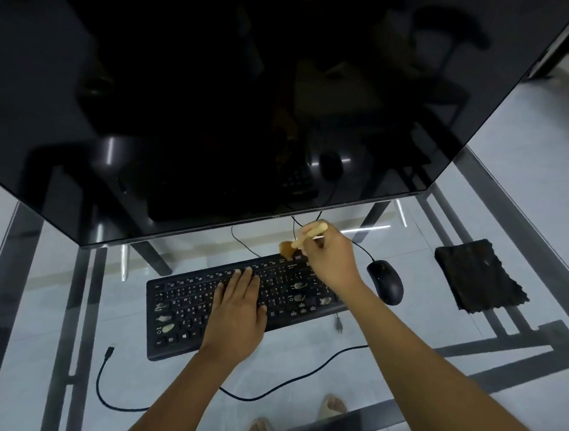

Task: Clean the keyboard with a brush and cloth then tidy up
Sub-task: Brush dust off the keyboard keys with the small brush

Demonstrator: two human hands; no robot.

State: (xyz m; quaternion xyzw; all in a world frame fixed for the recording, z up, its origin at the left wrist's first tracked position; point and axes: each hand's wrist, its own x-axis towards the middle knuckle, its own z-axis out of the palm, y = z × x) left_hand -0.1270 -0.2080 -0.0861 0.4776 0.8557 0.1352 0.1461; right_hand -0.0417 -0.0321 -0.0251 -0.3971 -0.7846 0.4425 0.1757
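A black keyboard (185, 313) lies slanted on the glass table, with pale debris on keys at its left end and right side. My left hand (238, 311) rests flat on its middle, fingers together, holding nothing. My right hand (332, 257) grips a wooden-handled brush (308, 236), whose tan bristles (287, 250) touch the keyboard's far right top edge. A dark folded cloth (480, 275) lies on the table to the right, apart from both hands.
A large dark monitor (217, 106) looms over the far side, close above the brush. A black mouse (385, 281) sits between keyboard and cloth. A loose black cable (296, 378) with a USB plug (109, 353) runs in front of the keyboard. My feet show through the glass table (472, 335).
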